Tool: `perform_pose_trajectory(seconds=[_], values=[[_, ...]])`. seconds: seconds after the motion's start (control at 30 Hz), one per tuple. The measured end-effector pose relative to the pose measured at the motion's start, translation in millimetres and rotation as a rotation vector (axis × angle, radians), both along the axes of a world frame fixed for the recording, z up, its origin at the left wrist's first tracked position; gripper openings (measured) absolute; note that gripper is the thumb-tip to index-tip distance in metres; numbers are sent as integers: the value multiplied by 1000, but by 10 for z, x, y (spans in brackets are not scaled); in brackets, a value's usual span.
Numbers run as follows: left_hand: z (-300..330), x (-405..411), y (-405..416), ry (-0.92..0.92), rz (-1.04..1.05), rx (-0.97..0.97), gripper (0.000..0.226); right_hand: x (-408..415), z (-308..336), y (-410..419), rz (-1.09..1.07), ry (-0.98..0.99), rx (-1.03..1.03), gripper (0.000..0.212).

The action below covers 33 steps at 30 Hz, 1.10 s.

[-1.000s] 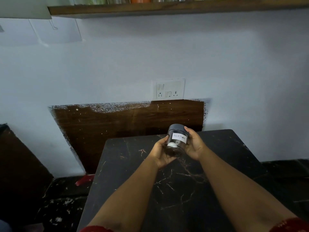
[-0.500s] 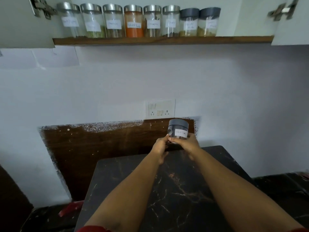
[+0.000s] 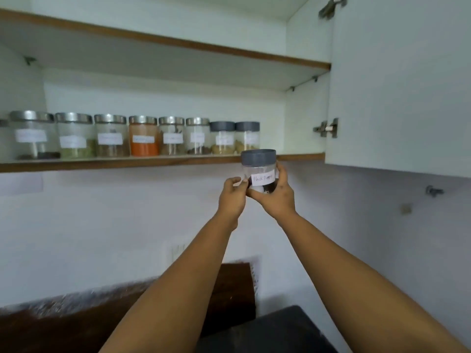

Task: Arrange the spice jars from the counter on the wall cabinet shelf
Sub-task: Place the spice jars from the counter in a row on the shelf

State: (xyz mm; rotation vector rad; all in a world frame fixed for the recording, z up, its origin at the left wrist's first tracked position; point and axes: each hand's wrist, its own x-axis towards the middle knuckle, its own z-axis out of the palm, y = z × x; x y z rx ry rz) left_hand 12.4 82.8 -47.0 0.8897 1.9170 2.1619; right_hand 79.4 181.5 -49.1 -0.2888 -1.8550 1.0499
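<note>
I hold the black pepper jar [image 3: 258, 169] up with both hands, just below the front edge of the shelf [image 3: 153, 161]. My right hand [image 3: 276, 197] curls its fingers around the jar's base, and my left hand [image 3: 232, 196] pinches its side. I judge the next move is to lift it higher and set it in the free space right of the grey-lidded jars [image 3: 234, 137]. Their labels are too blurred to read, and the surface is mostly cut off.

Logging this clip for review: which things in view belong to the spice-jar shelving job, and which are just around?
Part of the job:
- black pepper jar, held by left hand and right hand
- row of jars already standing on the shelf
- cabinet shelf

Just around:
- open cabinet door
- wall socket
- dark counter
</note>
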Motion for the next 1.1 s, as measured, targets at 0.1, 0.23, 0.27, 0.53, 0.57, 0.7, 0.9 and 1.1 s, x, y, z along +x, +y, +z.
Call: perform_pose_trajectory(seconds=[0.1, 0.23, 0.27, 0.53, 0.57, 0.7, 0.9, 1.1], values=[[521, -64, 193, 253, 10, -54, 27, -72, 541, 306, -24, 64, 68, 101], [1009, -288, 356, 627, 261, -310, 31, -270, 1029, 709, -100, 64, 114, 105], [1025, -397, 390, 726, 441, -482, 34, -346, 1091, 835, -117, 40, 112, 106], [636, -802, 473, 1022, 785, -849, 49, -891, 1207, 1528, -170, -361, 46, 108], [653, -810, 478, 1019, 791, -857, 49, -950, 1230, 1531, -185, -404, 58, 108], [638, -829, 475, 1025, 808, -878, 49, -1105, 1283, 1553, -293, -558, 96, 113], [636, -823, 482, 1036, 821, -884, 50, -1198, 1292, 1587, -362, -685, 143, 115], [663, -817, 436, 1033, 821, -952, 53, -1215, 1279, 1573, -365, -695, 161, 107]])
